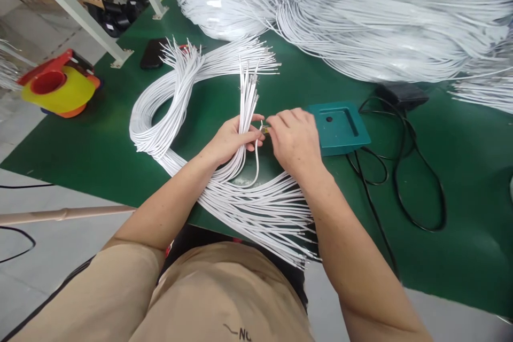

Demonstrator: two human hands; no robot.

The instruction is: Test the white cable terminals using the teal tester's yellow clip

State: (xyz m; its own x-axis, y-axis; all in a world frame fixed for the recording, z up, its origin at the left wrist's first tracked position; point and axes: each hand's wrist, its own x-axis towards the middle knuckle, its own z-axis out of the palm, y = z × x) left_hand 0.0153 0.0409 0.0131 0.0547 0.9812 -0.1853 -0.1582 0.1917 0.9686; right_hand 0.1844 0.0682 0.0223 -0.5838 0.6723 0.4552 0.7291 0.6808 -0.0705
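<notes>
A bunch of white wires (245, 112) stands up out of my left hand (236, 138), whose fingers are closed around it. One single wire (257, 157) curves away from the bunch, its tip near my left fingertips. My right hand (294, 136) is bent over with its fingertips pinched at that tip, beside a small yellowish piece (265, 130) too small to name. Below both hands a fan of loose white wires (256, 214) spreads to the table's front edge. A looped bundle of white wires (154, 112) lies to the left.
A teal tray-like device (334, 141) sits right of my right hand, with black cables (401, 165) looping beyond it. Large heaps of white wire (380, 21) cover the back. At left stand a yellow and red tape dispenser (60, 85) and metal posts (76, 10). A dark object (153, 54) lies behind the loop.
</notes>
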